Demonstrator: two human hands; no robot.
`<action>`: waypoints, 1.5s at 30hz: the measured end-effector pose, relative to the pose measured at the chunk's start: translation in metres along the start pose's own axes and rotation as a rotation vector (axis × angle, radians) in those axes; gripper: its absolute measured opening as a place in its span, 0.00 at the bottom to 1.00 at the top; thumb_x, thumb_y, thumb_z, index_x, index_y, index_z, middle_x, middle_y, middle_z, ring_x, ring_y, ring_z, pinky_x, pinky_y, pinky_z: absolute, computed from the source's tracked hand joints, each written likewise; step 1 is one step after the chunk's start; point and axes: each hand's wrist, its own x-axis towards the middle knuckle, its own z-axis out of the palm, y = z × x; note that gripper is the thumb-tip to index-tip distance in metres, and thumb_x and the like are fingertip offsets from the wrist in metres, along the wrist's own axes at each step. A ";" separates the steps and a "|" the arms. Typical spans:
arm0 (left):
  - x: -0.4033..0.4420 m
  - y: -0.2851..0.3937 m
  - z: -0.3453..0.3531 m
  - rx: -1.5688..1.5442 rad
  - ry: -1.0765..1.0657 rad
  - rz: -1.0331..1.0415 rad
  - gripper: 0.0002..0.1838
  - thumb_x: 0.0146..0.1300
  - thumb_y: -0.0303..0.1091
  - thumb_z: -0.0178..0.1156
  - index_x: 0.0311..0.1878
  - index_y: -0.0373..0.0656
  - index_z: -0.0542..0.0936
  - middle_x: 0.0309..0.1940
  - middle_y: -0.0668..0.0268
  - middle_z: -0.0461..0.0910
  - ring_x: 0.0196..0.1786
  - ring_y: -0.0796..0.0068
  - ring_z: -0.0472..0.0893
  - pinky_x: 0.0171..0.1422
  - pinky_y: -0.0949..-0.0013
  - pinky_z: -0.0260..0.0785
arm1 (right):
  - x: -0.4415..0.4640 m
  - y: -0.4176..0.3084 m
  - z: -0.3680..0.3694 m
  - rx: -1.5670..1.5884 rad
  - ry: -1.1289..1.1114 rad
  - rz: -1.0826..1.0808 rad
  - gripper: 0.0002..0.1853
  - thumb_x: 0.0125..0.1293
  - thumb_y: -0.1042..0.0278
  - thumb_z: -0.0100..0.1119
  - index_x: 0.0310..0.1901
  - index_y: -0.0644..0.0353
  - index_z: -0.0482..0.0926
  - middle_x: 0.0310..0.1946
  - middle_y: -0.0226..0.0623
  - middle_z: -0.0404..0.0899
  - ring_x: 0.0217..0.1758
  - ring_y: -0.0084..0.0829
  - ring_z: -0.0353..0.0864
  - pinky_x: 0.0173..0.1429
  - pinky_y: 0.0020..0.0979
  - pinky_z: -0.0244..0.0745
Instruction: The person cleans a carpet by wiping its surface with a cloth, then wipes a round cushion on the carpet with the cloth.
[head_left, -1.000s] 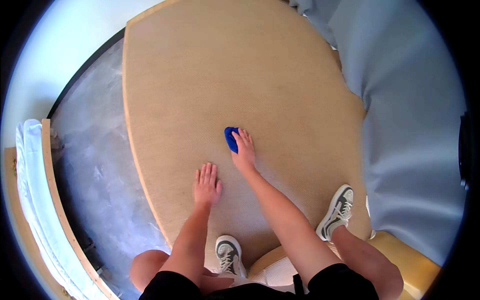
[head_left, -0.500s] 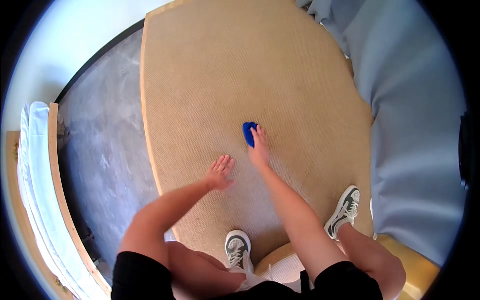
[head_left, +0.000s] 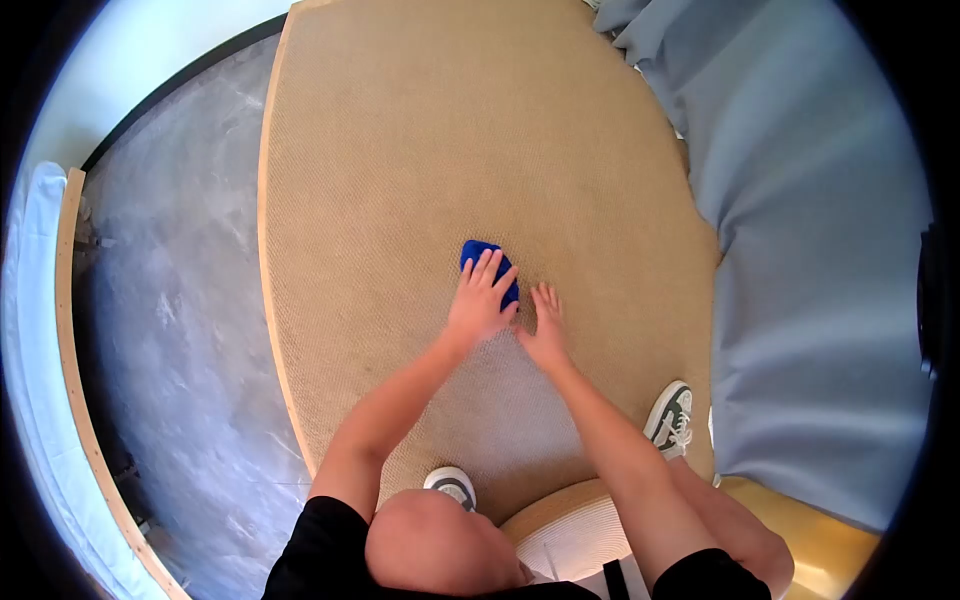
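Observation:
A crumpled blue cloth (head_left: 476, 250) lies on the tan woven carpet (head_left: 450, 130). My left hand (head_left: 480, 300) rests on top of it, palm down, fingers stretched out and spread across the fabric. Part of the cloth is hidden under those fingers, and its edge shows beside the thumb. Just to the right, my right hand (head_left: 545, 325) is open over the carpet with nothing in it. Its thumb points toward the left hand's thumb, close to the cloth's lower edge.
Grey curtain fabric (head_left: 810, 250) hangs along the right. Left of the carpet's light edging is a grey floor (head_left: 180, 270), then a wooden frame (head_left: 72, 330) with pale blue bedding (head_left: 35, 330). My shoes (head_left: 668, 415) stand on the carpet; a round-edged seat (head_left: 570, 530) is below me.
My left hand has moved up and right onto the blue cloth. My right hand has come off it and sits slightly lower and to the right. The view has shifted a little.

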 end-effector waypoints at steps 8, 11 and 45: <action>-0.002 -0.035 0.001 0.200 -0.060 0.157 0.20 0.62 0.42 0.69 0.54 0.43 0.82 0.72 0.54 0.73 0.77 0.51 0.67 0.81 0.51 0.59 | 0.000 -0.010 0.001 0.027 0.019 0.024 0.37 0.68 0.65 0.64 0.75 0.67 0.64 0.81 0.53 0.57 0.87 0.51 0.47 0.89 0.49 0.39; -0.032 -0.055 -0.014 0.112 0.022 0.075 0.17 0.59 0.37 0.70 0.50 0.40 0.83 0.70 0.55 0.75 0.76 0.51 0.68 0.79 0.54 0.63 | -0.006 -0.013 0.007 0.000 -0.052 0.038 0.35 0.70 0.63 0.61 0.76 0.66 0.64 0.82 0.52 0.56 0.87 0.50 0.47 0.89 0.48 0.38; -0.034 -0.067 -0.020 0.174 0.119 0.138 0.16 0.62 0.36 0.68 0.52 0.41 0.83 0.67 0.60 0.78 0.75 0.53 0.70 0.80 0.50 0.61 | -0.029 -0.005 0.033 -0.357 -0.034 0.071 0.39 0.80 0.41 0.44 0.81 0.61 0.56 0.85 0.49 0.46 0.89 0.47 0.38 0.89 0.50 0.30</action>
